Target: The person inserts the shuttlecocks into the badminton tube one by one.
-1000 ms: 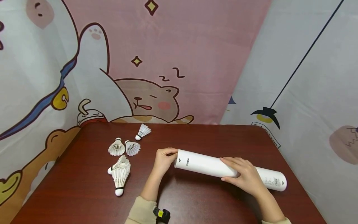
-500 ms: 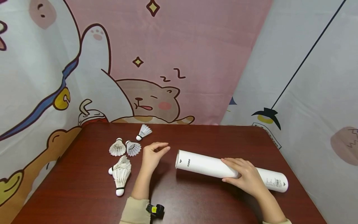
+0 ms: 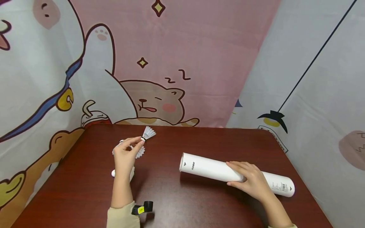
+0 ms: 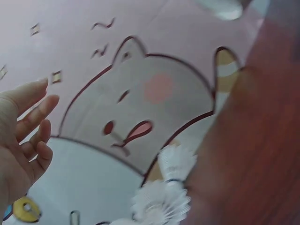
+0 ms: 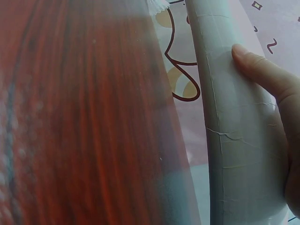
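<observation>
My left hand hangs over the shuttlecocks at the left, its thumb and forefinger reaching toward the cork of the farthest shuttlecock and overlapping it in the head view. In the left wrist view, that hand has relaxed fingers with nothing between them, apart from the white shuttlecocks. A second shuttlecock shows beside the hand; the others are mostly hidden behind hand and wrist. My right hand grips a long white cardboard tube around its middle. The tube's open left end is tilted up, above its shadow.
The dark red-brown table has its far edge against a cartoon-printed cloth. A black wrist camera is strapped at the left sleeve.
My left hand has left the tube's open end and moved left to the shuttlecocks, now covering several of them. My right hand and the tube stay in place.
</observation>
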Demonstrator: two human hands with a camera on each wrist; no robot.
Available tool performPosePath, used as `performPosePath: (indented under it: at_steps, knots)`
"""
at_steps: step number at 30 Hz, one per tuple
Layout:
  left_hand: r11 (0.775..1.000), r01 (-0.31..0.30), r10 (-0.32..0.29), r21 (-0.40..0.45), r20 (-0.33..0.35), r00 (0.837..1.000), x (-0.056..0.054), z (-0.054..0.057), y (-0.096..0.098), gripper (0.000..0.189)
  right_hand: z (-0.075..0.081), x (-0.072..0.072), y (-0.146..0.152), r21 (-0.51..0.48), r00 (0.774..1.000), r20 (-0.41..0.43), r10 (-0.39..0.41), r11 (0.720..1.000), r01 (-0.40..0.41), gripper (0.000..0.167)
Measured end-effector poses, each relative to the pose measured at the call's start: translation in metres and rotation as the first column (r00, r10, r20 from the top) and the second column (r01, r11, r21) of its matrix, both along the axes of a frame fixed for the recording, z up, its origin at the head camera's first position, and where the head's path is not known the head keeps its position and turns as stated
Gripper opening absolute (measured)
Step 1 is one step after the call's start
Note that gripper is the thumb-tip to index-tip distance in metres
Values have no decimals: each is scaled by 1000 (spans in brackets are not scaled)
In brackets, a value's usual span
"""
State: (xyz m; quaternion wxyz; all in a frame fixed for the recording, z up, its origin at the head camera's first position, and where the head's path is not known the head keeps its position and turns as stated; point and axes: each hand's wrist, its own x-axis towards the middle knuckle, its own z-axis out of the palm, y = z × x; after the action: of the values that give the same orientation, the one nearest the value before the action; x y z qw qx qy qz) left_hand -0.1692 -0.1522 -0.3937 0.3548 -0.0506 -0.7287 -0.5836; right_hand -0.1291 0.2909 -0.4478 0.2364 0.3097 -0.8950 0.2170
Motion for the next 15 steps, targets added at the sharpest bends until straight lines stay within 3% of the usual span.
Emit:
performPosePath:
  at_steps: [8, 11, 15]
  knots:
    - [985, -170, 170, 19, 2, 985, 24, 17, -41, 15, 1, 1, 0, -5, 1000, 4, -1, 1000, 1, 71]
    - [967, -249, 246, 53, 46, 968, 26, 7, -63, 18, 1, 1, 0, -6, 1000, 5, 0, 1000, 0, 70]
    - [936, -326, 304, 129, 165, 938, 24, -12, -89, 23, 0, 1, 0, -6, 1000, 3, -2, 1000, 2, 70]
